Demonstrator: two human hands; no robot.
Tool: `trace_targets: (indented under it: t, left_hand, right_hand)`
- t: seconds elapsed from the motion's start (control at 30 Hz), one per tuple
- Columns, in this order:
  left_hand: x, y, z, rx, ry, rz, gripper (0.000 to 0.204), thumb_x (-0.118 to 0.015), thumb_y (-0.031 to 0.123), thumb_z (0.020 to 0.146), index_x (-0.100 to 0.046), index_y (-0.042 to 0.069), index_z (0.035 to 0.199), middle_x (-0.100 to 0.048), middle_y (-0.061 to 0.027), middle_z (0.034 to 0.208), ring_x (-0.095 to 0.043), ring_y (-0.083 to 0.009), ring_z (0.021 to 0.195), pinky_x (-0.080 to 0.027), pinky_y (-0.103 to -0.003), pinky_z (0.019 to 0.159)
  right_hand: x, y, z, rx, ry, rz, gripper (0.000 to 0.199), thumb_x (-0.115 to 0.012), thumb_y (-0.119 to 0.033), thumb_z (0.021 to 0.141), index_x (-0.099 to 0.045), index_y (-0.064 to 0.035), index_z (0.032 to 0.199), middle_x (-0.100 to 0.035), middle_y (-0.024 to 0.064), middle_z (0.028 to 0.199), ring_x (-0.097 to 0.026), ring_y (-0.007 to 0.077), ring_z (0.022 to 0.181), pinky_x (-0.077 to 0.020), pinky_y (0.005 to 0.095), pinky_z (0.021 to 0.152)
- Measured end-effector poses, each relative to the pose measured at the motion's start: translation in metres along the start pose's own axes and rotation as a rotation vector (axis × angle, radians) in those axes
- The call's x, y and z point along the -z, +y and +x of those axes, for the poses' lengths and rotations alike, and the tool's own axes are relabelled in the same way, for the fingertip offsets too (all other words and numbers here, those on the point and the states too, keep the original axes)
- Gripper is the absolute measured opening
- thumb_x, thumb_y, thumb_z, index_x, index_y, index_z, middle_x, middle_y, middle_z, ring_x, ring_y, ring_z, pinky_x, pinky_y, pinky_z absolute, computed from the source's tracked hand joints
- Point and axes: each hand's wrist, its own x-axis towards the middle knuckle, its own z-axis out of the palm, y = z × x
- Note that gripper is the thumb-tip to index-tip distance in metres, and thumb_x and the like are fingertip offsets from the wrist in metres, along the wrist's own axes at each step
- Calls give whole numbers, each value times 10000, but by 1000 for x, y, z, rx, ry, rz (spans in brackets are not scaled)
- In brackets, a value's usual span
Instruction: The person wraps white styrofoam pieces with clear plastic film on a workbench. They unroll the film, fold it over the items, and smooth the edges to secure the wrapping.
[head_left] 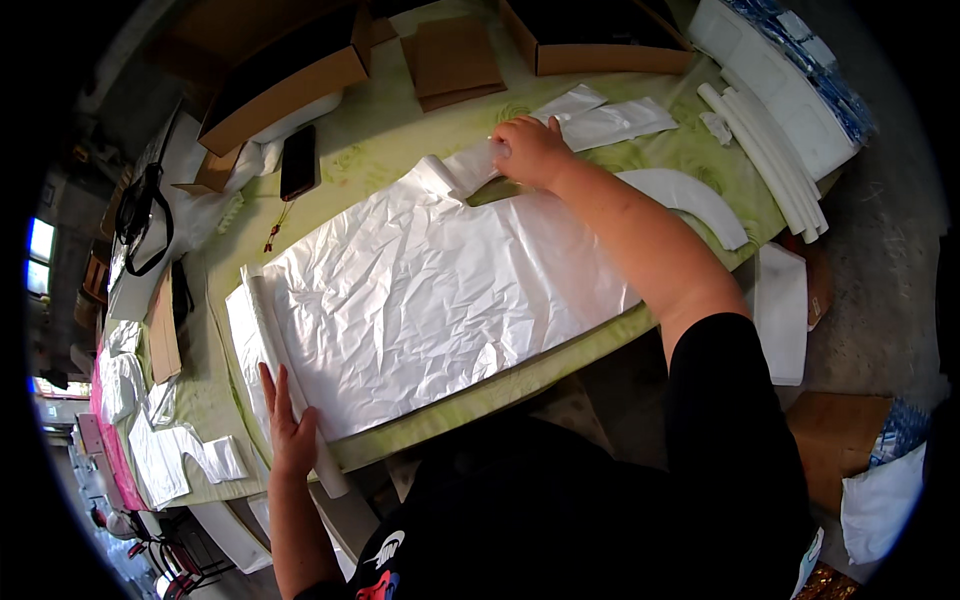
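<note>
A large crinkled white plastic sheet (420, 290) lies spread over the table, with a narrow strap-like part stretching away at its far side. My right hand (535, 152) reaches across to that strap, fingers curled closed on the thin plastic there. Under my right forearm the sheet's right end is partly hidden. Along the sheet's left end runs a long white roll (268, 330), which sticks out past the near table edge. My left hand (290, 425) rests against the roll's near part with its fingers stretched out. Beyond my right hand lie flat folded white plastic pieces (610, 122).
A dark phone (298, 162) lies on the green patterned tablecloth (365, 135). Cardboard boxes (290, 75) stand along the far side. White tubes (765, 160) and a curved white piece (690, 195) lie at right. More white plastic pieces (165, 450) are at left.
</note>
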Motion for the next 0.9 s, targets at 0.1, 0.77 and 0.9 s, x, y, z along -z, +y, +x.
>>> trace_targets:
  t: [0.1,0.77,0.9]
  left_hand:
    - [0,2,-4,5,4,0,828,-568,-45,801,-368,107,1590,-91,-188,1719,-115,-350,1587,-183,-440,1257]
    - [3,11,-1,17,-29,9,816,-552,-52,810,-351,77,1590,-77,-188,1720,-68,-349,1593,-146,-462,1260]
    - [1,9,-1,20,-23,13,816,-557,-46,810,-354,82,1590,-76,-188,1720,-79,-351,1592,-150,-455,1261]
  right_hand:
    - [21,15,13,30,-30,-64,376,-660,-169,827,-641,-160,1202,-643,62,1293,-479,306,1362,-229,615,1187]
    - [21,-62,6,501,-417,211,777,-752,-252,782,-469,-207,1504,-613,117,1350,-505,303,1282,-272,419,1187]
    - [25,-51,18,558,-340,207,746,-747,-178,788,-479,-213,1484,-620,76,1321,-527,328,1236,-364,420,1139]
